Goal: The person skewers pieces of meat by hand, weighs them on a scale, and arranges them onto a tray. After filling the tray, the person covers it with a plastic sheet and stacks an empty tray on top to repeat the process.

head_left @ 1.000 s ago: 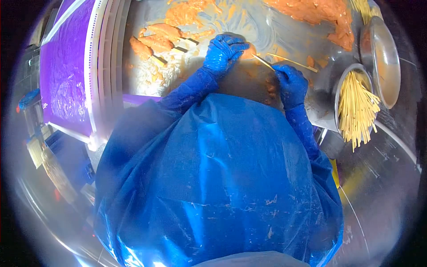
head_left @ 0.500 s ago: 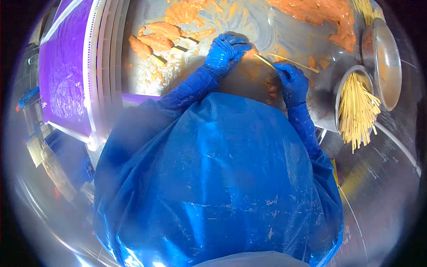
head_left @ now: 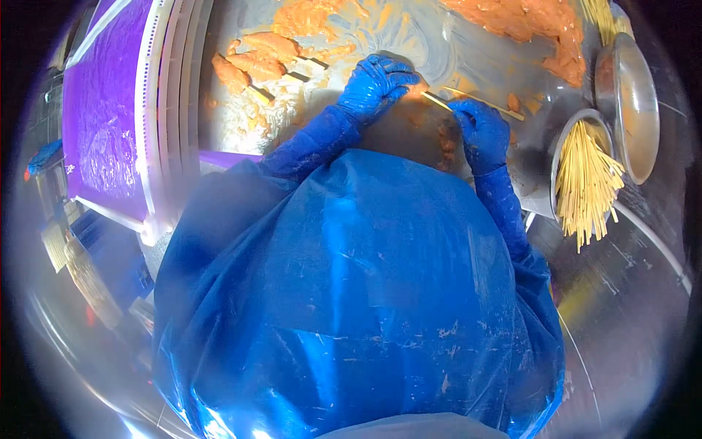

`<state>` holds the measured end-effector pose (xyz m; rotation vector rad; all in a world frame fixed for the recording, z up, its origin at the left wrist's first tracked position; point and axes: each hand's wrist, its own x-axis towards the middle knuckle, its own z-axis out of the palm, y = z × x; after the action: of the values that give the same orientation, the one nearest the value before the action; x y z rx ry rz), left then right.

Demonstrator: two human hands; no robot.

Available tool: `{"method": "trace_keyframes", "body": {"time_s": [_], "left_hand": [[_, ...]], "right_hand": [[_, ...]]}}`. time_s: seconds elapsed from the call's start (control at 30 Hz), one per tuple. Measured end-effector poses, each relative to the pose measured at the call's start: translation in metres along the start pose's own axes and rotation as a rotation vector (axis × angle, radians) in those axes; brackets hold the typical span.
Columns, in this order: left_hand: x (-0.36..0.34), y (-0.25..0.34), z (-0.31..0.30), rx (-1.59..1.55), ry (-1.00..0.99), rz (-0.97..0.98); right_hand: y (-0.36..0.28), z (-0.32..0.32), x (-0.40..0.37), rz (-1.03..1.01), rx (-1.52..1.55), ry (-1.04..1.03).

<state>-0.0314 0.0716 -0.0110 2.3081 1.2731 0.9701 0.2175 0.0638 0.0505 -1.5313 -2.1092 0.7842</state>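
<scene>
Both my hands wear blue gloves over a steel table (head_left: 468,58) smeared with orange paste. My left hand (head_left: 376,82) is cupped around a lump of orange meat paste (head_left: 418,89). My right hand (head_left: 479,124) grips a thin wooden skewer (head_left: 437,101) whose tip points into that lump. Another skewer (head_left: 486,102) lies on the table just beyond my right hand. A blue plastic apron (head_left: 358,293) covers my body and hides the near table edge.
Three finished paste skewers (head_left: 256,62) lie at the upper left. A purple-lined tray (head_left: 110,110) stands left. A steel container of bare skewers (head_left: 585,175) sits at right, beside an empty steel bowl (head_left: 636,102). A large mound of paste (head_left: 526,18) lies at the top.
My left hand has shifted slightly right and up around the lump. My right hand has kept the skewer at the lump and barely moved.
</scene>
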Motion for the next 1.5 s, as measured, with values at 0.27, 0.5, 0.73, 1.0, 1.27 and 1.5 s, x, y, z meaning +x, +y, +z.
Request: {"method": "trace_keyframes", "body": {"time_s": [0.27, 0.5, 0.73, 1.0, 1.27, 1.5], "left_hand": [[0.002, 0.008, -0.008, 0.056, -0.012, -0.015], [-0.017, 0.009, -0.015, 0.193, 0.13, -0.191], [-0.015, 0.0, -0.009, 0.183, 0.049, -0.17], [-0.012, 0.0, -0.008, 0.14, 0.046, -0.11], [-0.02, 0.001, -0.031, -0.003, 0.246, -0.298], [-0.022, -0.008, -0.007, 0.024, 0.177, -0.221]], "right_hand": [[0.002, 0.029, 0.016, -0.049, 0.05, -0.035], [-0.002, 0.025, 0.011, -0.029, 0.199, 0.011], [0.003, 0.03, 0.015, -0.084, 0.166, 0.01], [-0.002, 0.041, 0.025, -0.089, 0.048, -0.042], [0.011, 0.016, -0.002, 0.018, 0.075, -0.057], [0.025, 0.028, 0.001, -0.113, 0.154, 0.005]]}}
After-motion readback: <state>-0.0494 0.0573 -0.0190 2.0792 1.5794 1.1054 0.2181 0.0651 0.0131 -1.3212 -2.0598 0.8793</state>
